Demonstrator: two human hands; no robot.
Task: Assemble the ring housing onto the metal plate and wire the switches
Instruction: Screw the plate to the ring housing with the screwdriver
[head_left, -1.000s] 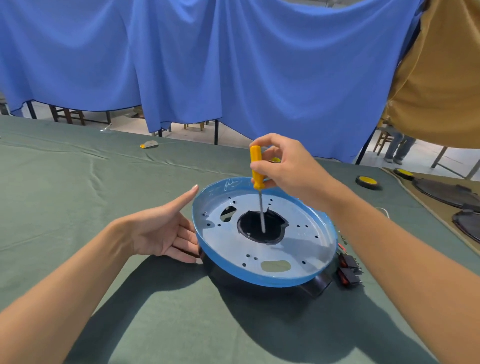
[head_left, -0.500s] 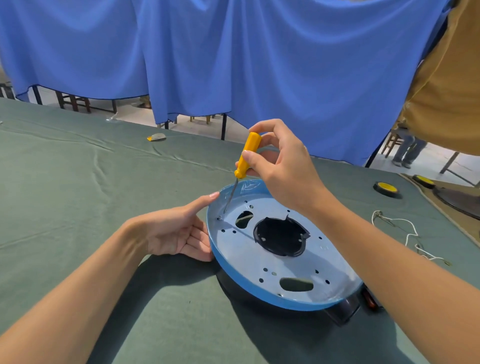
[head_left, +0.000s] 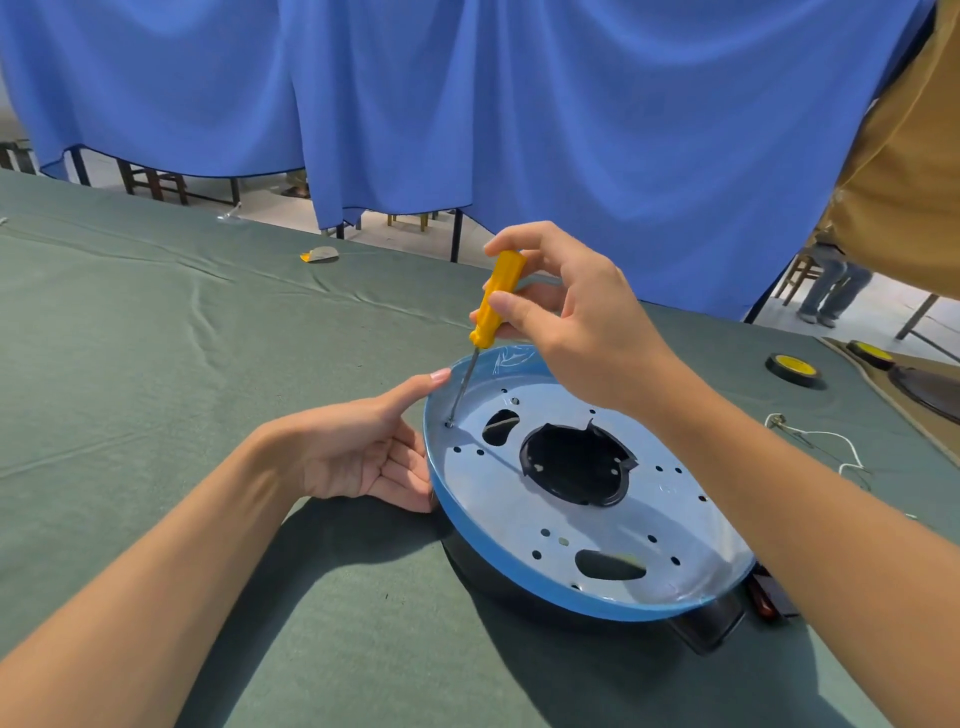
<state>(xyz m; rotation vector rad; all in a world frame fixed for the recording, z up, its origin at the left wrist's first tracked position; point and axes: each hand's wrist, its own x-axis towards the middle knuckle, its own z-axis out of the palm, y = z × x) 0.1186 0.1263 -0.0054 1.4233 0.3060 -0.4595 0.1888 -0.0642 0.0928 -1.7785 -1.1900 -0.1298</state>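
Obs., head view.

- Metal plate (head_left: 519, 525): blue-rimmed, pale face up. It lies on the black ring housing (head_left: 483, 571), right of centre on the green-covered bench (head_left: 156, 364). The housing shows through the plate's central opening and under its near edge.
- Right hand (head_left: 576, 322): grip closed on the yellow handle of the screwdriver (head_left: 496, 301), thumb and fingertips pinching it. The shaft leans down and left. Its tip sits at a small hole just inside the plate's left rim.
- Change: 1.0 s ago the shaft stood upright in the central opening. By 0.5 s ago the tip had crossed to this rim hole, and it is at the same hole now. The handle is tilted about as it was 0.5 s ago.
- Left hand (head_left: 363, 452): grip slack, holding nothing. One digit is stretched out, its tip touching the outside of the left rim. The other fingers lie loosely bent against the edge below. It has kept the same station through all three frames.
- Switches (head_left: 769, 597): black with a red part, at the plate's near right edge and mostly hidden by the right forearm. They were in plain sight 1.0 s ago.
- White wire (head_left: 831, 441): lying on the bench right of the plate, apart from it. Only a short end of it showed 1.0 s ago.
- Tape roll (head_left: 795, 369), yellow and black: far right on the bench.
- Blue curtain (head_left: 519, 130): hangs behind the bench.
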